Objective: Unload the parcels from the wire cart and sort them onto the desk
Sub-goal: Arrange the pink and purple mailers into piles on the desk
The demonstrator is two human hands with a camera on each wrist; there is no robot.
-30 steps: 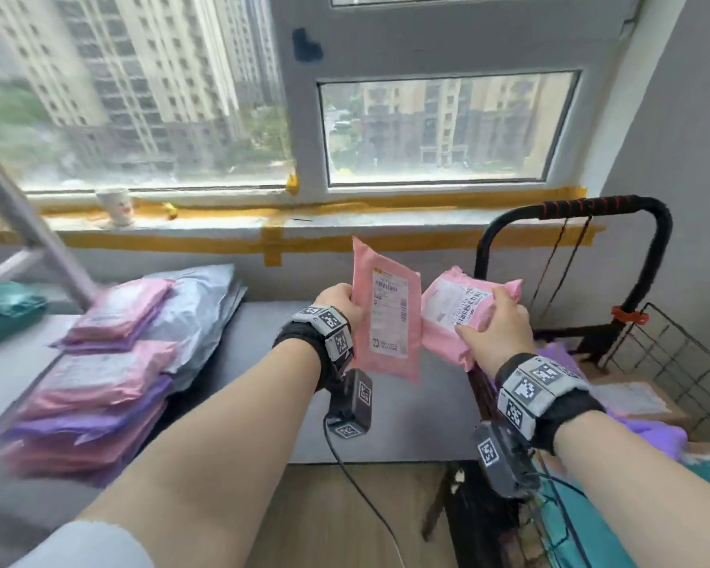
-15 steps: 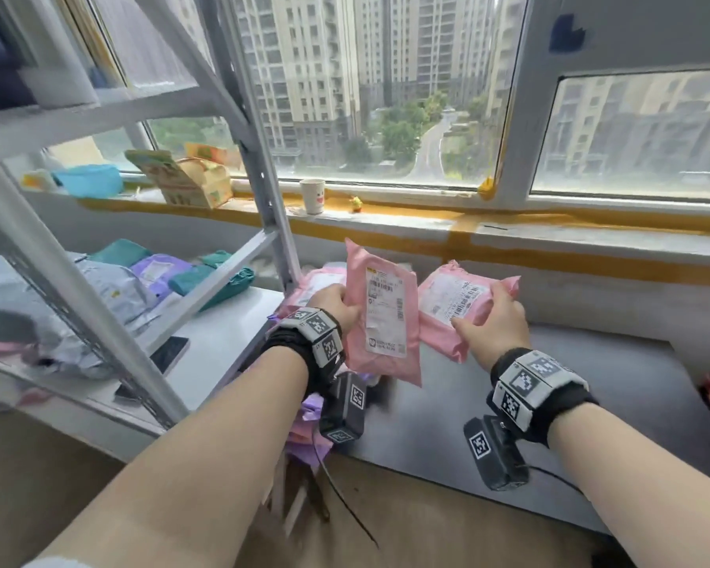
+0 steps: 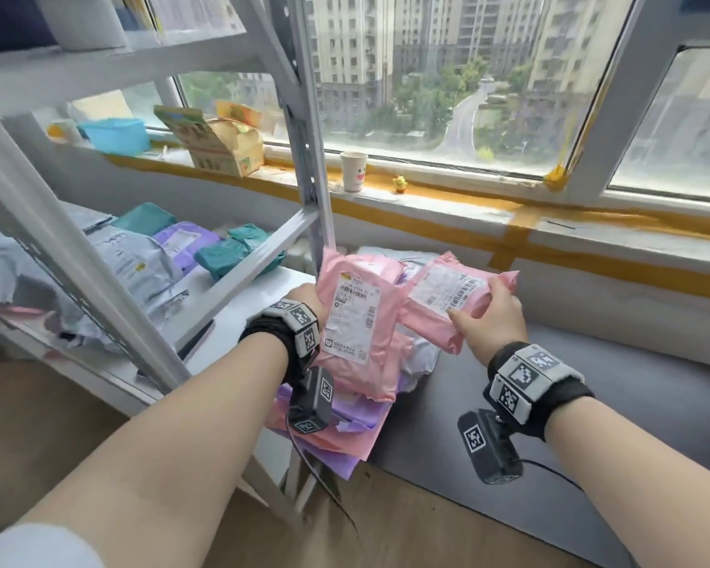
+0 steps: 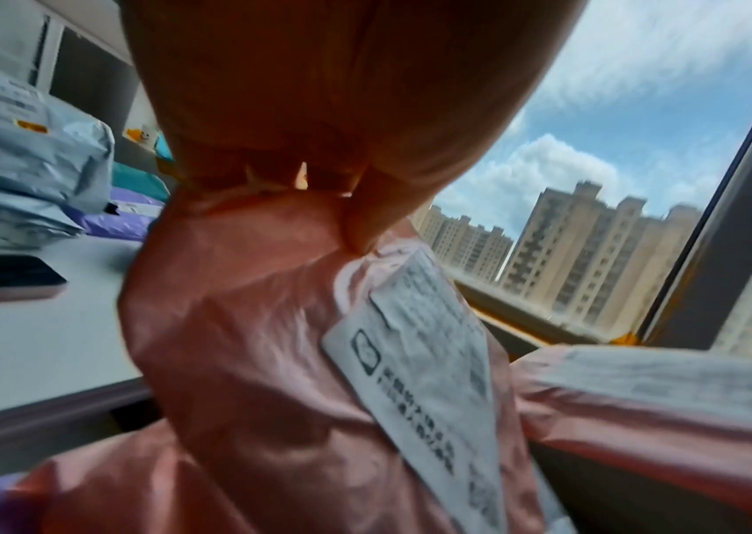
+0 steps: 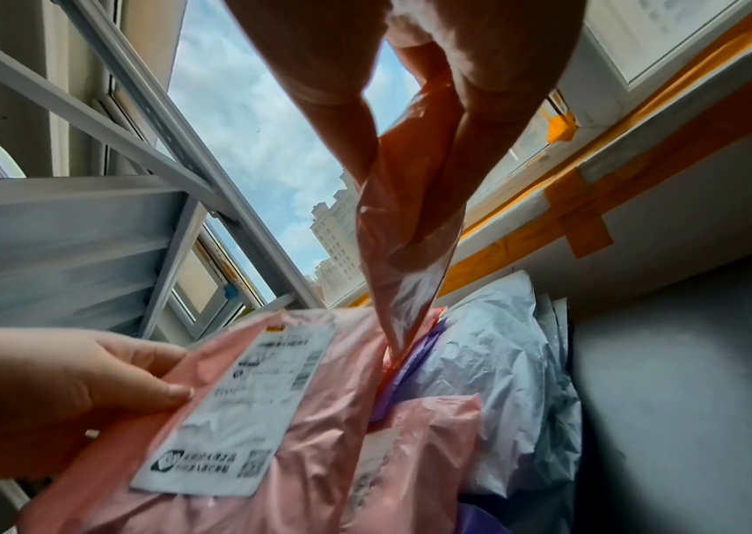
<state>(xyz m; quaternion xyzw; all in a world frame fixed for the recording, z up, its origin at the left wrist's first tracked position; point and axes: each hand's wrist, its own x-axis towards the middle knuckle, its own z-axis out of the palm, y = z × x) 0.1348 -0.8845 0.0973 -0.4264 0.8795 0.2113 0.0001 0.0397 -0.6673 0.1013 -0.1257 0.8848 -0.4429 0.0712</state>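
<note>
Head view downward over both forearms; wrist views close, upward toward the window (image 3: 447,88), sharing pink parcels (image 3: 357,321).

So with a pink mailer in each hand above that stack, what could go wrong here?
The stack of parcels already overhangs the desk's front edge, so added weight may tip it off. The right hand pinches its pink mailer by one end only; it might slip.

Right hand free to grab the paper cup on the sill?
Probably not yet: the right hand holds a pink parcel. The paper cup stands unobstructed on the sill, beyond the parcel pile.
</note>
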